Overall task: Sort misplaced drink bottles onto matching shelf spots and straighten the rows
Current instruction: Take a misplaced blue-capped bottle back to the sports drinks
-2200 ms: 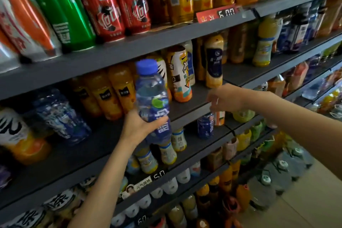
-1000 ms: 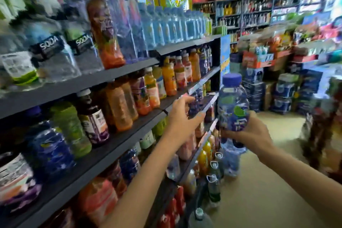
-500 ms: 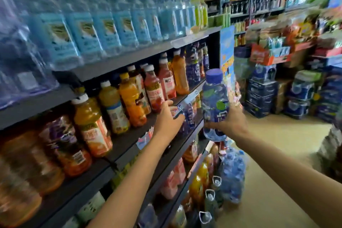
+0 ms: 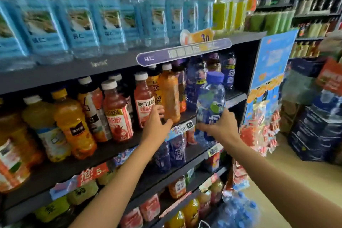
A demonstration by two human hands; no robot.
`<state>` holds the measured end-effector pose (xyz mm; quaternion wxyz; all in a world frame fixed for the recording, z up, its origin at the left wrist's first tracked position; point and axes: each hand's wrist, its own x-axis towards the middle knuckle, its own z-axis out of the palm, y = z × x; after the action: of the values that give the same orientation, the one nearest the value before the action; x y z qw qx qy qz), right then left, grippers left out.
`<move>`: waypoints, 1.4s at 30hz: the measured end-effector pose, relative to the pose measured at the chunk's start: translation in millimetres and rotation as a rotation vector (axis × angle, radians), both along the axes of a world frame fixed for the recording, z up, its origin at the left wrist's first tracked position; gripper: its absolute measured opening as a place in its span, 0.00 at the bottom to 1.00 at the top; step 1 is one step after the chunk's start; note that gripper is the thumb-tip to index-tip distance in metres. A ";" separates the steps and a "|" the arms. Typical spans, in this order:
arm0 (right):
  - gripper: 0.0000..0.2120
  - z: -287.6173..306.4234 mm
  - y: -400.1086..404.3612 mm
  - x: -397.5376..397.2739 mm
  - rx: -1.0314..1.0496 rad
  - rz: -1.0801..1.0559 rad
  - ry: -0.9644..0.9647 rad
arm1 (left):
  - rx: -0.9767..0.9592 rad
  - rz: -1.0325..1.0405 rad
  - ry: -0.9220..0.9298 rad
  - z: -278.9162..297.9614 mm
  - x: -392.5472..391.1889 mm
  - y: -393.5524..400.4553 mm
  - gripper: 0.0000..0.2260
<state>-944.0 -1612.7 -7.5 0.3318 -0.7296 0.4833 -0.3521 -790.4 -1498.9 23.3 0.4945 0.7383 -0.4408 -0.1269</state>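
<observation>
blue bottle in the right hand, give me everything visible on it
The blue bottle looks like clear blue-tinted plastic with a blue screw cap, a dark blue wrap label with white characters and a green round mark. It appears full and unopened. It is held roughly upright, tilted slightly, in front of the shelf edge near similar blue bottles at the shelf's right end. The right hand grips its lower part; nothing else visibly touches it.
</observation>
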 end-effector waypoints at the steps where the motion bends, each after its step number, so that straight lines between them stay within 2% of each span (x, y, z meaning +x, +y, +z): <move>1: 0.41 -2.9 -11.8 7.6 -0.012 0.028 0.013 | -0.001 0.039 -0.001 -3.1 2.6 -11.1 0.19; 3: 0.42 -4.9 -28.0 21.3 -0.057 0.082 0.052 | 0.008 0.105 0.004 -10.9 7.9 -33.4 0.21; 7: 0.35 -4.2 -56.1 39.3 -0.062 0.173 0.084 | 0.082 0.205 0.027 -21.5 12.9 -69.5 0.26; 15: 0.44 3.2 -99.3 63.9 -0.095 0.356 0.102 | 0.063 0.368 0.069 -19.0 12.2 -103.6 0.28; 18: 0.41 3.9 -101.3 66.4 -0.079 0.396 0.119 | 0.050 0.443 0.081 -19.1 10.8 -111.8 0.28; 23: 0.36 14.8 -116.4 60.3 -0.054 0.387 0.160 | 0.084 0.578 -0.008 -21.5 8.9 -124.5 0.29; 30: 0.36 20.9 -121.5 54.2 -0.056 0.438 0.206 | 0.073 0.565 -0.012 -25.3 9.7 -109.4 0.23; 35: 0.40 21.4 -109.9 61.4 -0.072 0.523 0.217 | 0.121 0.601 -0.038 -23.1 17.5 -96.5 0.22; 42: 0.43 27.6 -99.6 79.2 -0.091 0.528 0.319 | 0.199 0.656 -0.076 -18.2 24.6 -91.3 0.22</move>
<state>-864.7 -1712.3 20.0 0.2989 -0.8900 0.3069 -0.1562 -765.8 -1590.1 5.1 0.4177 0.8895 -0.1837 0.0240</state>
